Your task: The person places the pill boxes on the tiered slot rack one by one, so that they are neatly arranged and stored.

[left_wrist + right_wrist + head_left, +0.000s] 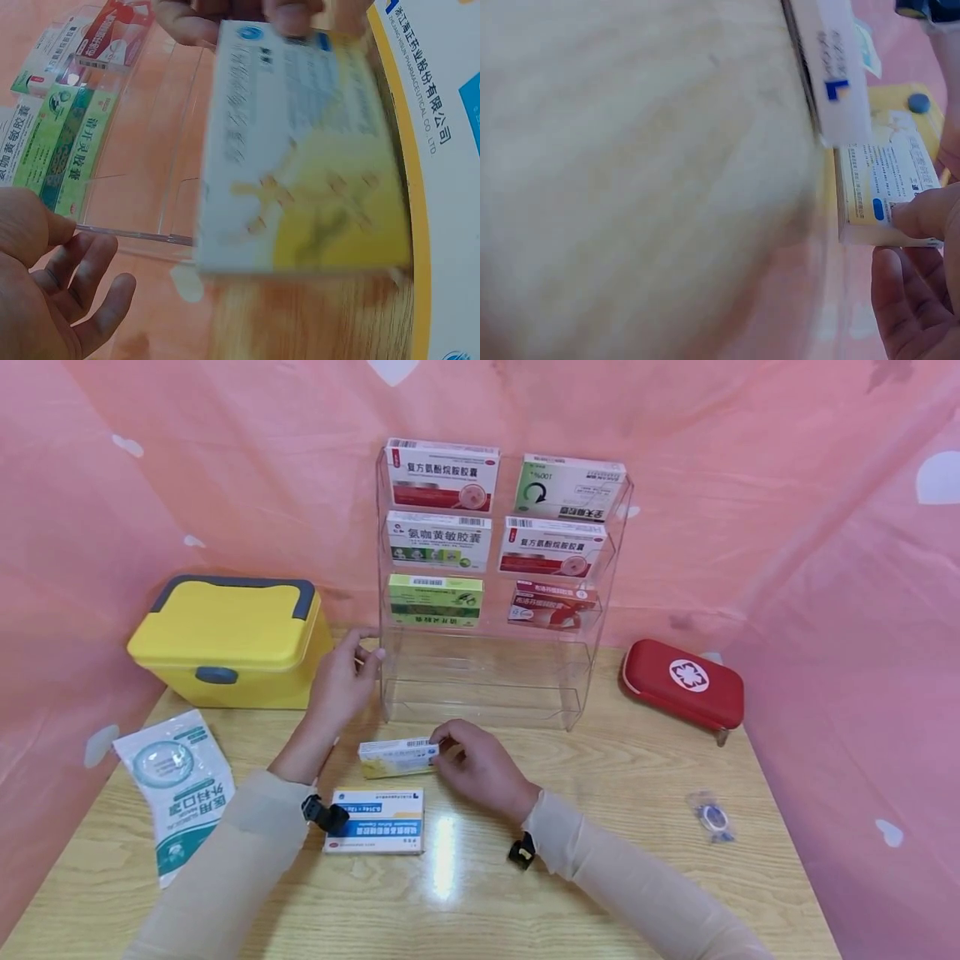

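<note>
My right hand (pixel 480 770) pinches one end of a white-and-yellow medicine box (pixel 390 760), thumb on one face and fingers against the other in the right wrist view. The box is in front of a clear acrylic display rack (pixel 483 703). At the rack's left side, my left hand (pixel 341 681) grips the edge of the panel between thumb and index finger, its other fingers loosely bent in the left wrist view. Several medicine boxes, such as a green one (pixel 437 602) and a red one (pixel 553 607), stand in the upper tiers.
A blue-and-white medicine box (pixel 378 842) lies near my left wrist. At left are a yellow case (pixel 225 627) and a mask packet (pixel 180 785). A red first-aid pouch (pixel 675 693) and a small wrapped roll (pixel 711 818) lie at right.
</note>
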`<state>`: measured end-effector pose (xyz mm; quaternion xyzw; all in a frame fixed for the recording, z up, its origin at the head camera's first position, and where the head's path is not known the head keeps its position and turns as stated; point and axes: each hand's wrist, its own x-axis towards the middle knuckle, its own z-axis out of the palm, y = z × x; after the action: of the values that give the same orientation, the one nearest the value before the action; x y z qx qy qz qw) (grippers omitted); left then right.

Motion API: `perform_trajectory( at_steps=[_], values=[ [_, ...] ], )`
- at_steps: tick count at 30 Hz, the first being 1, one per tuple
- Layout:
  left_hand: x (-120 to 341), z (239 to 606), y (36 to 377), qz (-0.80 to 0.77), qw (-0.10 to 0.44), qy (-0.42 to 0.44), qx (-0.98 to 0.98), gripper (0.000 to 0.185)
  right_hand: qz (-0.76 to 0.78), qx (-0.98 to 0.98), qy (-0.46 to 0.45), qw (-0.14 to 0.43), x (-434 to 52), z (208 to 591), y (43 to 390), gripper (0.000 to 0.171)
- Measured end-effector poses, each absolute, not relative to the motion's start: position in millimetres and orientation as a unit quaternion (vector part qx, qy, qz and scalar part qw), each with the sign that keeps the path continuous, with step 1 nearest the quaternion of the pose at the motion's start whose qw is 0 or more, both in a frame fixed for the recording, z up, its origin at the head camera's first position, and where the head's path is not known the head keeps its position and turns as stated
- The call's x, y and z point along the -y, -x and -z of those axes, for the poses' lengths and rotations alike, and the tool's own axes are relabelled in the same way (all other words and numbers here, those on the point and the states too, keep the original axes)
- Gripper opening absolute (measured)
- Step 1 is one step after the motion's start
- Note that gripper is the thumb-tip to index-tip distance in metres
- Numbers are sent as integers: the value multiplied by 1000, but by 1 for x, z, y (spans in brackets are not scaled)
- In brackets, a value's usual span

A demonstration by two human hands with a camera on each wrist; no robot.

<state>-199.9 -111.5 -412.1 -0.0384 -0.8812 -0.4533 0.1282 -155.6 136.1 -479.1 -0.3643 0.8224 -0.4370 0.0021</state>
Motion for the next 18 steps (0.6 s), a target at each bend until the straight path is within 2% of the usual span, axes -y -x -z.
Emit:
perform_trajectory(
  at_steps=[12, 18],
  values=[
    [111, 414, 202, 454, 133, 40, 880, 30, 480, -822, 287, -103, -164, 409, 204, 27],
    [111, 413, 202, 458, 124, 32, 879, 32, 479, -823, 278, -125, -160, 390, 229, 25]
  ],
)
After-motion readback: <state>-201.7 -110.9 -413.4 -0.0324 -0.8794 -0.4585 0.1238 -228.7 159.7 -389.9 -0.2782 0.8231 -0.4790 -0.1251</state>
